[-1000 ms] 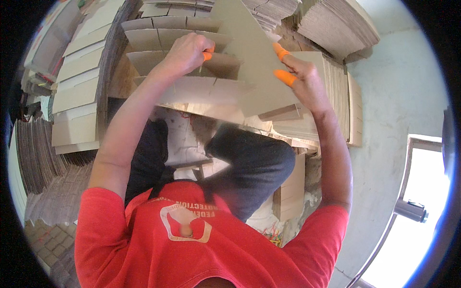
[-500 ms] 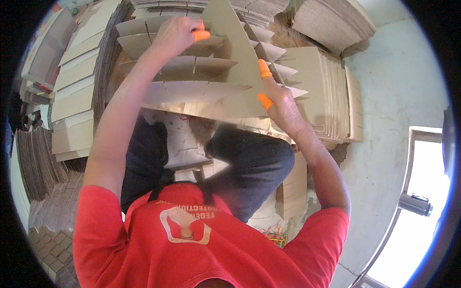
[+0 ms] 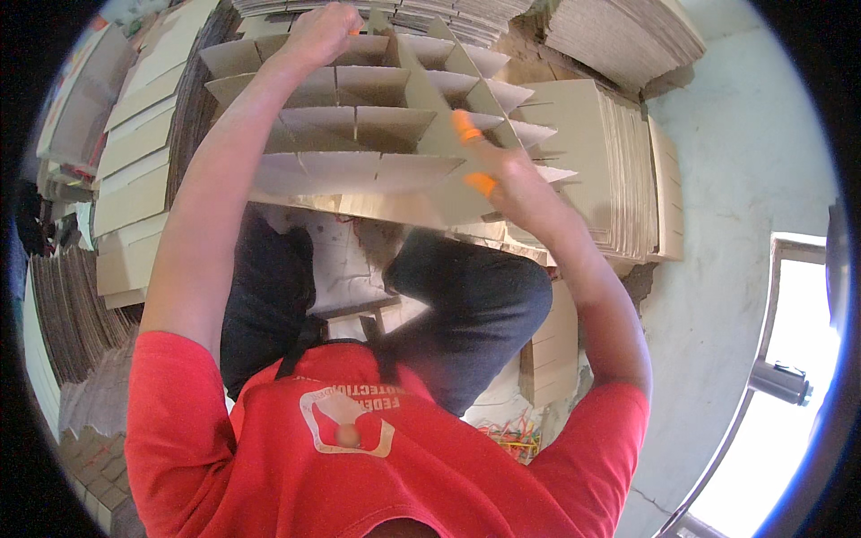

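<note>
A grid of grey-brown cardboard divider strips stands before me, several cross strips (image 3: 359,168) slotted with lengthwise ones. My right hand (image 3: 516,179), with orange finger covers on thumb and index finger, grips the near part of a slanting lengthwise cardboard strip (image 3: 437,121). At the grid's far side is my left hand (image 3: 325,36), its fingers closed beside the far end of that strip. An orange cover shows at its fingertips; whatever they pinch is hidden. Another lengthwise strip (image 3: 498,108) crosses the grid on the right.
Flat cardboard sheets are stacked to the right (image 3: 574,161), with slotted sheets (image 3: 134,193) at left. More stacks (image 3: 619,45) stand at the far right, near a pale wall (image 3: 726,152). Below the grid are my knees (image 3: 466,296). Coloured strings (image 3: 516,439) lie low down.
My left hand has moved farther away along the grid. My right hand has shifted slightly left, the slanting strip has tilted left and sits lower, and the cross strips stand more evenly spread.
</note>
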A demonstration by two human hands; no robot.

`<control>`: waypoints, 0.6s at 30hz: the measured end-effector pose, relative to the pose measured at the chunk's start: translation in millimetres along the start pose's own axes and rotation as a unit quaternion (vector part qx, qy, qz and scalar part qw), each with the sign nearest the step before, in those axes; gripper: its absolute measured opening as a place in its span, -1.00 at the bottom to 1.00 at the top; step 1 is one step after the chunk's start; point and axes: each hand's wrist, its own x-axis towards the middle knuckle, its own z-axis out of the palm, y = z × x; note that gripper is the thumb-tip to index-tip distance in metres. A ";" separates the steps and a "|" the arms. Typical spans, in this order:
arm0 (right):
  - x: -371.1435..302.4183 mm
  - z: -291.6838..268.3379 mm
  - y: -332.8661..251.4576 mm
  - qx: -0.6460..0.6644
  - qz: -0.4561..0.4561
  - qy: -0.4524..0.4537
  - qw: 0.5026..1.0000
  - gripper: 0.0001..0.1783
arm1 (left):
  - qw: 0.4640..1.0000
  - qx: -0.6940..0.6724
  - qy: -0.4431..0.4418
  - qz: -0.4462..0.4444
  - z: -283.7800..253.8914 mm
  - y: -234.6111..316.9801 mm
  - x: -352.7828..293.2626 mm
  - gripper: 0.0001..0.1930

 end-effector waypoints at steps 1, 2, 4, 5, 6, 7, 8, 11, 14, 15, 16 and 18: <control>2.9 4.9 -0.1 -0.018 0.013 -0.015 1.000 -0.28 | 1.000 -0.001 -0.020 -0.002 -3.4 2.7 0.8 -0.81; 8.5 3.4 -8.0 -0.048 0.030 -0.035 0.998 -0.31 | 0.999 0.000 -0.039 -0.008 -3.1 0.6 0.6 -0.78; 10.0 2.1 -12.4 -0.068 0.035 0.021 0.997 -0.39 | 0.999 -0.036 -0.006 -0.007 1.9 -6.8 -6.9 -0.66; 4.4 -1.0 -10.4 -0.062 0.026 0.096 0.993 -0.43 | 0.998 -0.057 0.012 -0.004 1.1 -4.8 -8.9 -0.59; -1.3 -4.8 -6.5 -0.055 0.016 0.171 0.984 -0.48 | 0.995 -0.084 0.045 0.039 -0.7 -3.8 -8.8 -0.54; -6.6 -7.8 6.6 -0.059 0.047 0.239 0.968 -0.51 | 0.987 -0.112 0.077 0.082 -3.4 -4.4 -9.4 -0.48; -20.5 -13.4 27.1 -0.071 0.086 0.307 0.945 -0.54 | 0.973 -0.148 0.112 0.133 -6.4 7.0 -5.4 -0.43; -70.1 -24.6 95.2 -0.313 0.185 0.345 0.865 -0.43 | 0.984 -0.015 -0.086 0.153 -15.3 26.9 -6.7 -0.43; -100.9 -12.2 124.6 -0.421 0.398 0.255 0.774 -0.34 | 0.985 -0.107 -0.058 0.119 -11.4 23.7 -7.6 -0.46; -106.3 -9.3 127.4 -0.408 0.415 0.223 0.782 -0.33 | 0.986 -0.105 -0.056 0.115 -19.9 24.6 -12.0 -0.46; -110.5 -6.7 130.2 -0.395 0.430 0.191 0.789 -0.31 | 0.985 -0.118 0.011 0.124 -24.9 25.4 -16.2 -0.48; -117.4 -6.9 143.6 -0.361 0.435 0.175 0.806 -0.31 | 0.970 -0.138 0.147 0.139 -43.2 29.4 -24.1 -0.50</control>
